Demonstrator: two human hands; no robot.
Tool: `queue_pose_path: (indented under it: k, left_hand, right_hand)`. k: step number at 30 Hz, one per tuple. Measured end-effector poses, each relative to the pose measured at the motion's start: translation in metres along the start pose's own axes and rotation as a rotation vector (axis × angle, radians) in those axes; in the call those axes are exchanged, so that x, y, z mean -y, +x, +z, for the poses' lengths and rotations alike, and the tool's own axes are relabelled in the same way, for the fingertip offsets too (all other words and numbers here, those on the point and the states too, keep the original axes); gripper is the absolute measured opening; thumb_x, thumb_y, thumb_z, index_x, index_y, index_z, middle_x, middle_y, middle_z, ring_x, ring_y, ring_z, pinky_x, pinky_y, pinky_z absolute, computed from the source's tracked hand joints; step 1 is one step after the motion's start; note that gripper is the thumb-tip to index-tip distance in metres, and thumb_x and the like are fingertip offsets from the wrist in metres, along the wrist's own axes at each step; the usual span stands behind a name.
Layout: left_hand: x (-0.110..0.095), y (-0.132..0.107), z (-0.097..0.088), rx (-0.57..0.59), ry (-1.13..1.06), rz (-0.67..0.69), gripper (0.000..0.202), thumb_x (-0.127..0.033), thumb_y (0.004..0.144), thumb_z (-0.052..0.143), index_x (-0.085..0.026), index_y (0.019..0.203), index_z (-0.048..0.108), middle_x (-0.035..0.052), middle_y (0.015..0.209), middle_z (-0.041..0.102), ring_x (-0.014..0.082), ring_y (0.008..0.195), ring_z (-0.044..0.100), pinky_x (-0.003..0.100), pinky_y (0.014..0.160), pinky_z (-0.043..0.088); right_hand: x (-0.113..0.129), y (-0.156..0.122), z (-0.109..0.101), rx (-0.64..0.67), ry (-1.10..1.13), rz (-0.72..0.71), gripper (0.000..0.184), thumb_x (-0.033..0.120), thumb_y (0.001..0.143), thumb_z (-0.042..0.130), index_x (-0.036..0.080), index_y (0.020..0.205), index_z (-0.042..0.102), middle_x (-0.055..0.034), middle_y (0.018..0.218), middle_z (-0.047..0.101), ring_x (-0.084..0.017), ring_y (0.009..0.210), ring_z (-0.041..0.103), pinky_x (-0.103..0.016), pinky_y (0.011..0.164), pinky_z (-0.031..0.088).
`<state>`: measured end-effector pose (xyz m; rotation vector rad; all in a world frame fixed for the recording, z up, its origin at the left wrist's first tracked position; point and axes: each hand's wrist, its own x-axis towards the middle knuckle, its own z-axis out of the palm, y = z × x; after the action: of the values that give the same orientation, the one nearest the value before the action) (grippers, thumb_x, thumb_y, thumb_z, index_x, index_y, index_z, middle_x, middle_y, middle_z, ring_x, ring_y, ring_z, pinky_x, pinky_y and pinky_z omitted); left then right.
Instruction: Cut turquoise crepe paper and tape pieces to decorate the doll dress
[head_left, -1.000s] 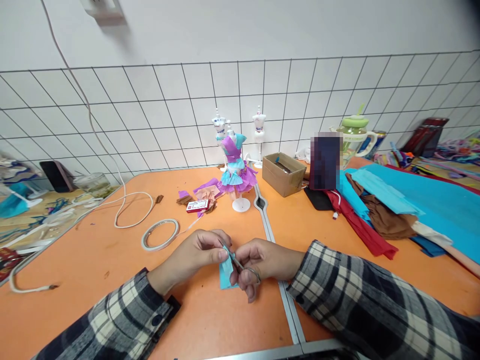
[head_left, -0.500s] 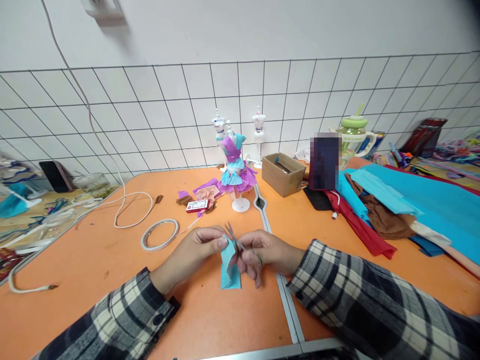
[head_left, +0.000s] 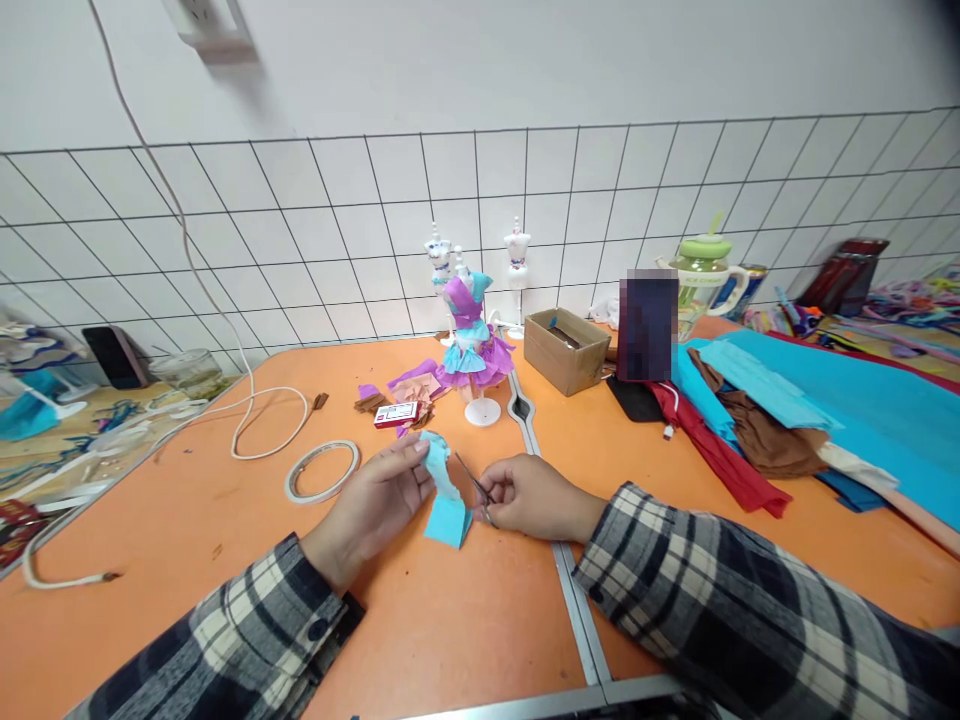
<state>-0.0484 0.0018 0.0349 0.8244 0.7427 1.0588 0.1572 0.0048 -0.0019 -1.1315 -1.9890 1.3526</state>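
Observation:
A strip of light-blue crepe paper (head_left: 448, 505) hangs from my left hand (head_left: 379, 500), pinched at its top between thumb and fingers. Its upper part is narrow with an uneven edge; the lower end is wider and folded. Just to the right, my right hand (head_left: 529, 497) grips small scissors (head_left: 477, 482), their blades pointing up and left, apart from the paper. Beyond both hands stands a small dress form (head_left: 469, 330) wearing a purple and light-blue paper dress on a white round base.
Behind are two bare white dress forms, one being (head_left: 517, 255), and a cardboard box (head_left: 566, 350). A tape roll (head_left: 322, 472) and white cable lie left. Paper scraps surround a small red-and-white box (head_left: 396, 414). Coloured crepe sheets (head_left: 772, 430) pile up right.
My left hand has drawn the blue paper left and tilted it, away from the scissors. My right fingers have curled in around the scissors, which are now clear of the paper.

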Motion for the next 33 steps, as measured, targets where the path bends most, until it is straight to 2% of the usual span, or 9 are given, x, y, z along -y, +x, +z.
queue_pose_path:
  k: [6, 10, 14, 17, 20, 22, 24, 28, 33]
  left_hand:
    - [-0.007, 0.004, -0.003, -0.111, -0.008, 0.024, 0.017, -0.007, 0.074, 0.069, -0.015, 0.088, 0.067, 0.0016, 0.08, 0.071, 0.0124, 0.067, 0.066, 0.025, 0.067, 0.056]
    - [-0.009, 0.003, -0.003, -0.073, -0.042, 0.032, 0.02, -0.004, 0.073, 0.066, -0.016, 0.089, 0.066, 0.0013, 0.08, 0.069, 0.0126, 0.068, 0.066, 0.025, 0.066, 0.056]
    - [-0.003, 0.0, 0.004, 0.033, -0.078, -0.003, 0.021, -0.008, 0.076, 0.067, -0.015, 0.095, 0.066, 0.0038, 0.088, 0.07, 0.0149, 0.076, 0.067, 0.027, 0.072, 0.055]
    - [0.009, -0.003, 0.013, 0.08, -0.057, -0.023, 0.018, -0.012, 0.078, 0.069, -0.016, 0.096, 0.067, 0.0045, 0.087, 0.071, 0.0165, 0.076, 0.068, 0.028, 0.073, 0.055]
    - [0.014, -0.003, 0.016, 0.001, -0.059, -0.007, 0.015, -0.016, 0.075, 0.073, -0.017, 0.089, 0.067, 0.0018, 0.08, 0.07, 0.0149, 0.072, 0.067, 0.028, 0.073, 0.054]
    - [0.007, 0.0, 0.009, -0.098, 0.011, 0.082, 0.014, -0.02, 0.073, 0.076, -0.018, 0.085, 0.068, 0.0002, 0.08, 0.07, 0.0132, 0.073, 0.065, 0.026, 0.075, 0.053]
    - [-0.006, 0.004, -0.006, -0.194, 0.264, 0.214, 0.017, -0.028, 0.074, 0.076, -0.02, 0.088, 0.07, 0.0012, 0.086, 0.072, 0.015, 0.078, 0.065, 0.027, 0.078, 0.051]
    - [-0.036, 0.012, -0.041, -0.435, 1.208, 0.395, 0.02, -0.037, 0.078, 0.07, -0.023, 0.09, 0.076, 0.007, 0.098, 0.075, 0.0267, 0.093, 0.067, 0.034, 0.081, 0.046]
    - [-0.054, 0.011, -0.056, -0.391, 2.015, 0.395, 0.031, -0.041, 0.089, 0.052, -0.03, 0.104, 0.078, 0.0106, 0.093, 0.076, 0.0317, 0.087, 0.066, 0.035, 0.071, 0.04]
  right_hand:
    - [0.009, -0.004, -0.014, -0.185, -0.242, 0.007, 0.006, 0.025, 0.072, 0.065, 0.019, 0.071, 0.067, 0.0043, 0.058, 0.055, -0.01, 0.054, 0.045, -0.023, 0.052, 0.031]
    - [0.02, -0.01, -0.022, -0.268, -0.341, -0.076, 0.007, 0.027, 0.076, 0.064, 0.021, 0.078, 0.067, 0.0031, 0.066, 0.06, -0.011, 0.062, 0.051, -0.024, 0.057, 0.032]
    - [0.024, -0.011, -0.009, -0.27, -0.098, -0.12, 0.027, 0.038, 0.074, 0.071, 0.02, 0.089, 0.058, 0.0021, 0.081, 0.065, -0.009, 0.057, 0.047, -0.023, 0.057, 0.035]
    - [0.02, -0.007, 0.004, -0.272, 0.159, -0.099, 0.026, 0.031, 0.071, 0.07, 0.02, 0.082, 0.049, 0.0023, 0.085, 0.062, -0.007, 0.055, 0.044, -0.022, 0.056, 0.037]
    - [0.014, -0.001, 0.006, -0.31, 0.178, -0.052, 0.021, 0.023, 0.07, 0.066, 0.02, 0.076, 0.047, 0.0045, 0.075, 0.057, -0.007, 0.056, 0.046, -0.021, 0.056, 0.037]
    - [0.009, 0.001, 0.001, -0.323, 0.117, -0.019, 0.019, 0.021, 0.07, 0.065, 0.019, 0.075, 0.047, 0.0049, 0.073, 0.055, -0.008, 0.057, 0.046, -0.021, 0.055, 0.035]
    - [0.005, 0.002, -0.006, -0.33, 0.037, -0.005, 0.018, 0.022, 0.07, 0.065, 0.019, 0.074, 0.049, 0.0045, 0.072, 0.055, -0.009, 0.061, 0.048, -0.02, 0.054, 0.034]
    - [-0.002, 0.002, -0.013, -0.329, -0.069, -0.011, 0.015, 0.024, 0.071, 0.065, 0.019, 0.075, 0.052, 0.0031, 0.075, 0.057, -0.011, 0.066, 0.052, -0.02, 0.056, 0.033]
    - [-0.004, 0.002, -0.011, -0.326, -0.108, -0.033, 0.013, 0.025, 0.072, 0.064, 0.019, 0.076, 0.053, 0.0027, 0.077, 0.059, -0.011, 0.068, 0.053, -0.021, 0.056, 0.034]
